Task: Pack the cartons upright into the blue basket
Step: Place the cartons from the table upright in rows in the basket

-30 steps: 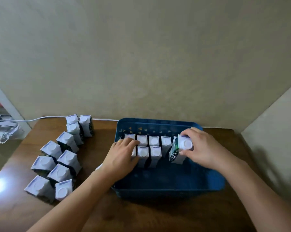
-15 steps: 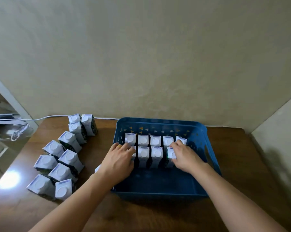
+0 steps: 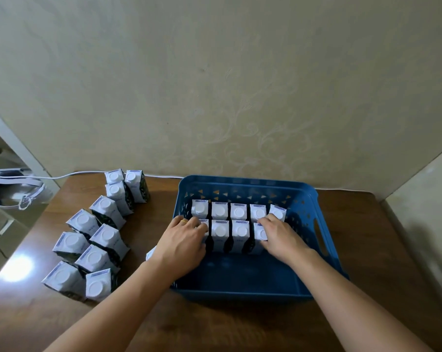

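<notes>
Cartons, small white-topped ones with round caps and dark printed sides, stand upright in two rows at the far end of the blue perforated plastic basket (image 3: 326, 240). Left hand (image 3: 183, 241) rests on the front row's leftmost carton (image 3: 205, 228), fingers curled over its top. Right hand (image 3: 280, 237) grips the front row's rightmost carton (image 3: 260, 233). More cartons (image 3: 98, 237) stand clustered on the brown wooden bench (image 3: 380, 250), left of the basket. White cable (image 3: 70, 174) runs along the bench's back edge.
</notes>
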